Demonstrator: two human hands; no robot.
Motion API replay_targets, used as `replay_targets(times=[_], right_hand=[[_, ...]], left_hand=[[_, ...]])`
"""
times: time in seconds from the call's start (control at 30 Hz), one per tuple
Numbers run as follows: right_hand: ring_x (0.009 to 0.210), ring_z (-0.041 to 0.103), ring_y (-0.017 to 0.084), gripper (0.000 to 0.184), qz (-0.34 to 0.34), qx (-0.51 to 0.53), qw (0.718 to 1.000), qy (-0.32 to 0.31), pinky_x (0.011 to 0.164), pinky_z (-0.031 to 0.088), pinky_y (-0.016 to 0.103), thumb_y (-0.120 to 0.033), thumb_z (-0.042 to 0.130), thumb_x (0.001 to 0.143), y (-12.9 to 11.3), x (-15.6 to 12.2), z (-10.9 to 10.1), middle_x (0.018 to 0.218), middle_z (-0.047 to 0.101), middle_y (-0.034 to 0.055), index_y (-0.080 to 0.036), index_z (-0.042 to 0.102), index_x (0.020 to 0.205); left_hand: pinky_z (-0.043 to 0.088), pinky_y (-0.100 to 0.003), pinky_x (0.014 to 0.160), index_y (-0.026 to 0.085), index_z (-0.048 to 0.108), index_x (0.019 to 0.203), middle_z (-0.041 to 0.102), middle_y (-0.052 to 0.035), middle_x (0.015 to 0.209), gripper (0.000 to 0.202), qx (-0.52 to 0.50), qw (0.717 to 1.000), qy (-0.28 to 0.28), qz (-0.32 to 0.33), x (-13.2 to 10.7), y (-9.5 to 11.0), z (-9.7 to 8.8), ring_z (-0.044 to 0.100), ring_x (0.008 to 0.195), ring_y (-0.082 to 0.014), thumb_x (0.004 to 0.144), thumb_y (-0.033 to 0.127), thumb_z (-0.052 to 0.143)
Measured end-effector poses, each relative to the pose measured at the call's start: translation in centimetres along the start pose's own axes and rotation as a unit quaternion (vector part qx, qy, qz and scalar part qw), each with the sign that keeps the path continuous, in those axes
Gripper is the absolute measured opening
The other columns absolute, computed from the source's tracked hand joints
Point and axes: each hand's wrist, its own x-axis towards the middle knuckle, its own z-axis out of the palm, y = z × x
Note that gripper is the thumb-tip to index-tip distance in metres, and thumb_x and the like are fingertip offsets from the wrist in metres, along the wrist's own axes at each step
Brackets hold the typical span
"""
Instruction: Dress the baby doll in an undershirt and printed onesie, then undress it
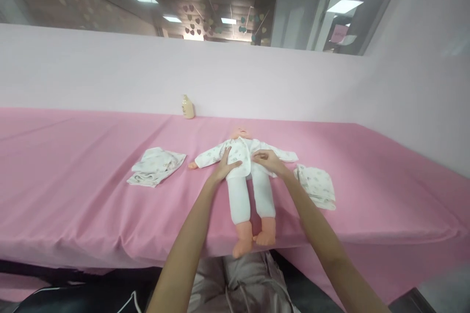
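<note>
A baby doll (245, 176) lies on its back on the pink table (73, 181), head away from me, feet over the near edge. It wears a white printed top and white trousers. My left hand (226, 165) rests flat on the doll's left chest, fingers stretched out over the top. My right hand (267, 160) lies on the other side of the chest, its fingers curled and pinching the edge of the doll's top.
A folded white printed garment (156, 167) lies left of the doll, another folded cloth (317, 186) to its right. A small cream bottle (187, 107) stands at the back against the pale wall. My lap shows below the table edge.
</note>
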Motion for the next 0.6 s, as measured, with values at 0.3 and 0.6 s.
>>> replay_targets(times=[0.3,0.6], right_hand=[[0.068,0.059,0.018,0.027,0.094,-0.04,0.954,0.281,0.069,0.046,0.029,-0.042,0.049,0.079,4.2,1.2,-0.3,0.065,0.061,0.0041,-0.018,0.06,0.071],[0.107,0.058,0.024,0.045,0.172,0.096,0.979,0.045,0.084,0.048,0.033,-0.047,0.063,0.074,6.0,0.1,-0.5,0.123,0.059,0.0098,-0.02,0.061,0.108]], left_hand=[[0.014,-0.039,0.116,0.025,0.026,0.145,0.016,-0.0053,0.155,0.087,0.012,0.999,0.031,-0.015,-0.1,0.6,0.5,0.012,0.143,-0.0237,0.071,0.046,0.067],[0.032,-0.04,0.111,0.03,0.039,0.138,0.033,-0.0051,0.149,0.086,-0.002,1.0,-0.009,-0.007,-0.8,1.4,-0.6,0.028,0.138,-0.0268,0.061,0.037,0.078]])
